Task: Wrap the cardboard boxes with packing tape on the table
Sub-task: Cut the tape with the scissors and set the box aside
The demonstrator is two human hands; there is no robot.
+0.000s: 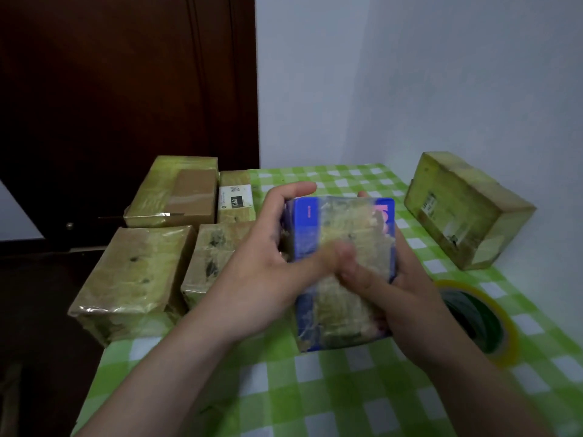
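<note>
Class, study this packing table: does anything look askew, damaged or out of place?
A loose tape strip juts sideways from the far-left box. The right-hand box by the wall lies skewed, apart from the rest. Tape on the blue box looks wrinkled.

White label (pixel 236 200) on a taped cardboard box (pixel 235 216) at the table's back: a QR code and sideways digits, 0.60, on black. Print on the blue box (pixel 307 234) is too blurred to read.

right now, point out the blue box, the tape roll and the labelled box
blue box (pixel 307 222) head view, blue top strip
tape roll (pixel 508 337) head view, yellow rim
labelled box (pixel 236 200) head view, white label
</note>
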